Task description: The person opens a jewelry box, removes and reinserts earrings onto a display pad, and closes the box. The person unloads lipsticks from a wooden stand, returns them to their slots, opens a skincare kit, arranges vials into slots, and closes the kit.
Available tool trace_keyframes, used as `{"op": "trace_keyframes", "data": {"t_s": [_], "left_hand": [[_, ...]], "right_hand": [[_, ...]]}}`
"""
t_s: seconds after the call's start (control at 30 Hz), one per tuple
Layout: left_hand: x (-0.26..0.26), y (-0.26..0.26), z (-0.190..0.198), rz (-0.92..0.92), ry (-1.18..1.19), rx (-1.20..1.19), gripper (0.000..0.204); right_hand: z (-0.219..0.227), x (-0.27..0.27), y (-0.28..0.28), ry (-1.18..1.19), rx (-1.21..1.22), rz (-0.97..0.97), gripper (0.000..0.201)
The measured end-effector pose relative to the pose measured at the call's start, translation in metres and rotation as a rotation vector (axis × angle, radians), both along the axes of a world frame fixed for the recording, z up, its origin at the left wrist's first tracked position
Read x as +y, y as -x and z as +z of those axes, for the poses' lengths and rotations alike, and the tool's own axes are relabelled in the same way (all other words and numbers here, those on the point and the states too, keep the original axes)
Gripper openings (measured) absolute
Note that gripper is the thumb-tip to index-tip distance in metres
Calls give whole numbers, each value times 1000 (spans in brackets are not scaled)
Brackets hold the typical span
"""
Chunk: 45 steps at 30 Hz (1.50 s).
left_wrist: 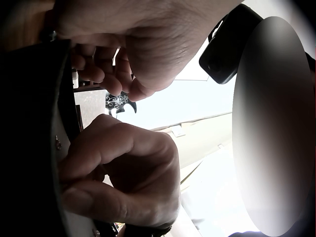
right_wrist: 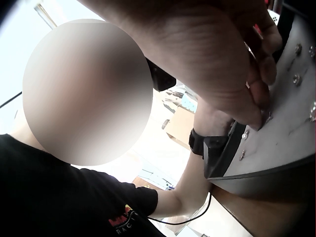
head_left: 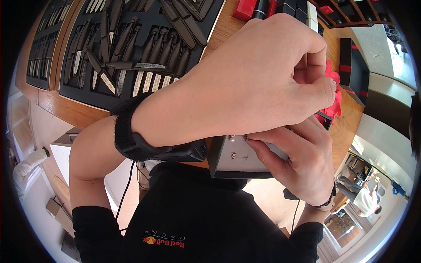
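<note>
A black-edged tray (head_left: 255,164) with a pale lining holds small jewellery pieces, among them a star-shaped one (head_left: 233,155) and a pearl one (right_wrist: 245,135). Over its lining, my right hand (head_left: 302,162) pinches at a tiny shiny piece of jewellery (right_wrist: 269,117) between thumb and index finger; the fingertips partly cover it. My left hand (head_left: 280,83) hovers above and beyond the right one, its forearm crossing over the tray's far side. In the left wrist view its fingers (left_wrist: 113,83) hang loosely bent, nothing showing between them. It overlaps a red flower (head_left: 335,103) in the head view.
Large dark trays (head_left: 90,97) of brown tapered sticks with white labels cover the table's left. Red and black tubes (head_left: 262,8) stand at the far edge. A black box (head_left: 356,70) with red ribbon lies right of the flower. Another person (head_left: 366,199) is in the background.
</note>
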<state>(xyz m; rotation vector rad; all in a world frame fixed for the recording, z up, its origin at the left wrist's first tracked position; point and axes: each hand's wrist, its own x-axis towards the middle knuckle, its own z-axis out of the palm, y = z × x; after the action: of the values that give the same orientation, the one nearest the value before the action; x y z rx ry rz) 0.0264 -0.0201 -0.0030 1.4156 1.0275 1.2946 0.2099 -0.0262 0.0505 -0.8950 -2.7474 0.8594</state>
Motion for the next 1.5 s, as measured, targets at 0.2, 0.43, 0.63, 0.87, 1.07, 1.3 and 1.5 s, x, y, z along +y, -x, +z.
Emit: {"op": "trace_keyframes", "data": {"t_s": [0.2,0.43,0.63,0.87,1.07,1.3,1.5], "left_hand": [[-1,0,0,-5,-1,-4,27],[1,2,4,-28,75,-95,25],[-1,4,9,-17,63,41,27],[-2,7,8,-49,91,-67,23],[-3,8,16,-32,192,-115,19],[-3,8,18,14,204,-92,20],[-4,7,20,20,206,-27,20]], "right_hand": [[1,2,-1,3,3,28,27],[21,10,-11,56,27,-45,20],[33,46,-27,-29,37,-235,9],[17,106,-33,-18,-31,-138,13],[5,114,-30,58,-45,5,17],[-11,109,-31,-42,-38,105,17],[-9,109,-29,5,-70,99,18]]}}
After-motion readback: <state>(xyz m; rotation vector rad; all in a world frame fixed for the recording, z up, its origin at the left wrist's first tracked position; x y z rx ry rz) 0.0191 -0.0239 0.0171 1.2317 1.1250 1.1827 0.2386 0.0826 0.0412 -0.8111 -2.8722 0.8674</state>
